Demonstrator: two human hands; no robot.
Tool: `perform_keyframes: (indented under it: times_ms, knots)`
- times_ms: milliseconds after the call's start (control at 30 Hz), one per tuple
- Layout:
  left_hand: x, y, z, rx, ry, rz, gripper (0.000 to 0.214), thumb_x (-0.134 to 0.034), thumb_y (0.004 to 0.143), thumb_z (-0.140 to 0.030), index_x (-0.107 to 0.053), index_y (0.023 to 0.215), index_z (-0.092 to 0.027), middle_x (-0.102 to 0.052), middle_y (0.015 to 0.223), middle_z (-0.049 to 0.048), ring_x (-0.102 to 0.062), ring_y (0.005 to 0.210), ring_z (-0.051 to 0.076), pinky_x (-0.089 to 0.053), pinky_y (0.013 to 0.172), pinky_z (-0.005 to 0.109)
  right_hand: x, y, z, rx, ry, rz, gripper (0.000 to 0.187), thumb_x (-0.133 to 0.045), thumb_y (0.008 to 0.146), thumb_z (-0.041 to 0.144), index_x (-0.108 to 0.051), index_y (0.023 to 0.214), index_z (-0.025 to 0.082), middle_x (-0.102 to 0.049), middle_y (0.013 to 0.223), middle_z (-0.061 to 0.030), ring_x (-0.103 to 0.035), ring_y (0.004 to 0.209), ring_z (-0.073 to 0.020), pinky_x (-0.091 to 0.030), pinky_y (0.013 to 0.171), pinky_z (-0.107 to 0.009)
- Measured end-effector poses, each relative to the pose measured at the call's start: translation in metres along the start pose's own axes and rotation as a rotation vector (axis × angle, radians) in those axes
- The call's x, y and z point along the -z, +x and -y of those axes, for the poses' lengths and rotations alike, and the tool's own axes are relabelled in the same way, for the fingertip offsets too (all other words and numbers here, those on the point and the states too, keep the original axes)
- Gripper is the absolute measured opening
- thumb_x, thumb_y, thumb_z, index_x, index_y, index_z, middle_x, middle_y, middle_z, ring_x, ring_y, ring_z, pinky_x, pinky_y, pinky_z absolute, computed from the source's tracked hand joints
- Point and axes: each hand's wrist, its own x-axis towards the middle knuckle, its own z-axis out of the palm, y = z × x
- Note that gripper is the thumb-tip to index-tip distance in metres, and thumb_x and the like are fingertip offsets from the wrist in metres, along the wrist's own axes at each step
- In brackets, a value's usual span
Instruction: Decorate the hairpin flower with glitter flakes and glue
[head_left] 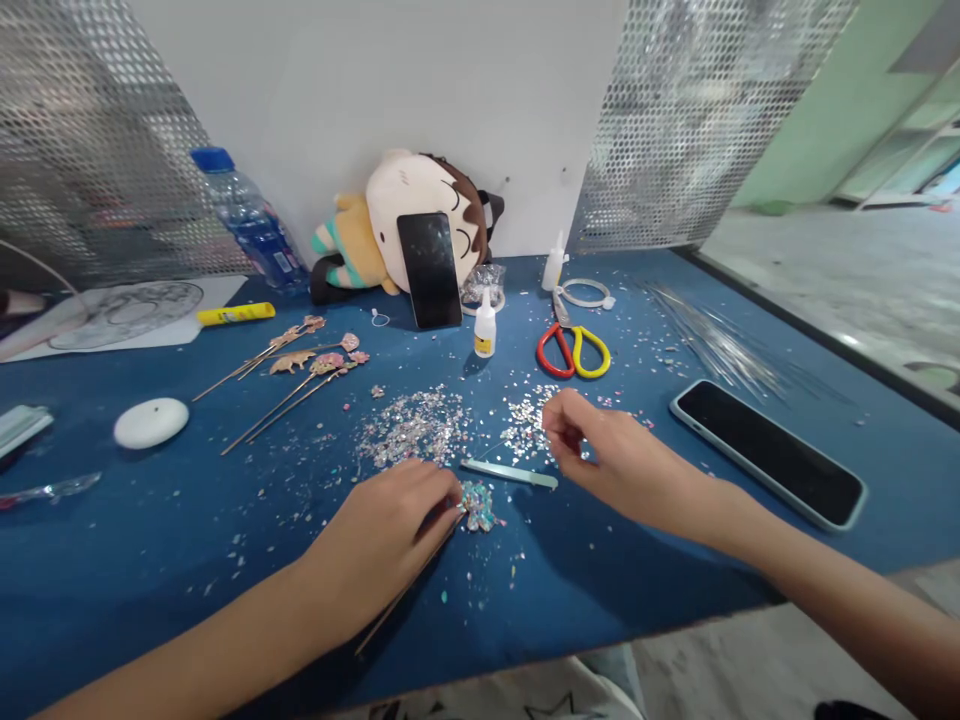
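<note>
Left hand [394, 515] pinches a glitter-topped stick [478, 507], while the right hand [622, 455] curls half-closed, its hold unclear.

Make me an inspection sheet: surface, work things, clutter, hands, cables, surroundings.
Surface: blue tabletop, strewn with tiny shiny flakes.
Work things: thin brown stick with iridescent flaked head; slim pale green tweezers.
Clutter: metal scissors with red and yellow handles; colourful plush doll.
Hands: left hand holds the stick; right hand near the flakes, anything held unclear.
Cables: white loop beside scissors, possibly one.
Surroundings: white back panel between perforated metal panels.
</note>
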Motion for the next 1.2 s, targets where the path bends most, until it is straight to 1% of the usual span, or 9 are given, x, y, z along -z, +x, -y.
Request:
perform_keyframes:
  times_ms: [67, 133, 300, 400, 533, 767, 933, 1067, 1200]
  knots:
    - [-0.001, 0.005, 0.003, -0.041, 0.025, -0.015, 0.014, -0.042, 0.086, -0.020, -0.055, 0.082, -0.019, -0.058, 0.079, 0.0016, -0.053, 0.076, 0.016, -0.040, 0.068, 0.028, 0.001, 0.001, 0.001, -0.002, 0.013, 0.008, 0.009, -0.036, 0.080, 0.011, -0.034, 0.079, 0.019, -0.042, 0.059, 0.0045, -0.033, 0.046, -0.0074, -0.028, 0.047, -0.020]
    - [-0.004, 0.009, 0.005, -0.092, 0.057, -0.031, 0.013, -0.043, 0.086, -0.019, -0.057, 0.084, -0.018, -0.058, 0.079, 0.0021, -0.052, 0.075, 0.017, -0.040, 0.068, 0.028, 0.001, 0.000, 0.000, 0.010, 0.011, 0.007, 0.007, -0.033, 0.083, 0.013, -0.033, 0.079, 0.019, -0.040, 0.059, 0.0045, -0.031, 0.046, -0.0075, -0.027, 0.047, -0.021]
    - [-0.009, 0.014, 0.007, -0.190, 0.160, -0.066, 0.024, -0.037, 0.089, -0.019, -0.058, 0.076, -0.016, -0.052, 0.070, 0.0028, -0.047, 0.069, 0.017, -0.036, 0.061, 0.029, -0.001, -0.002, -0.006, 0.049, 0.025, -0.012, 0.004, -0.032, 0.087, 0.016, -0.034, 0.086, 0.019, -0.047, 0.070, 0.0002, -0.040, 0.055, -0.0090, -0.033, 0.053, -0.021]
    - [-0.009, 0.015, 0.007, -0.228, 0.213, -0.050, 0.030, -0.034, 0.090, -0.019, -0.057, 0.072, -0.015, -0.051, 0.069, 0.0031, -0.045, 0.067, 0.017, -0.035, 0.060, 0.029, 0.000, -0.003, -0.007, 0.031, 0.028, -0.022, 0.003, -0.033, 0.087, 0.017, -0.035, 0.087, 0.019, -0.049, 0.072, -0.0003, -0.043, 0.057, -0.0093, -0.033, 0.053, -0.021]
    - [-0.008, 0.018, 0.006, -0.250, 0.271, 0.004, 0.028, -0.035, 0.090, -0.018, -0.056, 0.072, -0.015, -0.051, 0.071, 0.0037, -0.044, 0.068, 0.018, -0.034, 0.061, 0.030, -0.001, -0.002, -0.008, 0.025, 0.029, -0.034, 0.002, -0.034, 0.086, 0.017, -0.035, 0.086, 0.019, -0.049, 0.070, 0.0001, -0.043, 0.056, -0.0092, -0.033, 0.052, -0.021]
    - [-0.012, 0.022, 0.007, -0.251, 0.367, 0.102, 0.023, -0.031, 0.089, -0.013, -0.052, 0.077, -0.014, -0.049, 0.077, 0.0063, -0.042, 0.070, 0.020, -0.034, 0.063, 0.033, -0.002, 0.000, -0.007, 0.040, 0.024, -0.025, 0.003, -0.034, 0.086, 0.015, -0.035, 0.085, 0.019, -0.048, 0.071, 0.0002, -0.042, 0.056, -0.0088, -0.032, 0.052, -0.021]
    - [-0.015, 0.022, 0.008, -0.228, 0.369, 0.138, 0.022, -0.030, 0.088, -0.012, -0.051, 0.081, -0.013, -0.048, 0.080, 0.0073, -0.039, 0.072, 0.021, -0.034, 0.064, 0.034, -0.002, 0.001, -0.006, 0.050, 0.034, -0.021, 0.006, -0.034, 0.085, 0.013, -0.035, 0.085, 0.018, -0.048, 0.071, 0.0006, -0.041, 0.056, -0.0083, -0.033, 0.053, -0.021]
    - [-0.010, 0.023, 0.004, -0.195, 0.324, 0.135, 0.023, -0.027, 0.087, -0.012, -0.050, 0.083, -0.012, -0.047, 0.081, 0.0081, -0.038, 0.073, 0.021, -0.034, 0.067, 0.036, -0.003, 0.000, -0.007, 0.046, 0.040, -0.019, 0.005, -0.033, 0.085, 0.014, -0.035, 0.086, 0.018, -0.048, 0.071, 0.0002, -0.042, 0.056, -0.0086, -0.033, 0.053, -0.021]
    - [0.000, 0.022, 0.003, -0.141, 0.218, 0.120, 0.024, -0.022, 0.088, -0.012, -0.046, 0.085, -0.014, -0.046, 0.083, 0.0073, -0.038, 0.073, 0.019, -0.035, 0.068, 0.035, 0.000, 0.000, -0.005, 0.071, 0.015, -0.035, 0.005, -0.031, 0.086, 0.014, -0.034, 0.085, 0.018, -0.046, 0.070, 0.0001, -0.040, 0.055, -0.0088, -0.032, 0.052, -0.022]
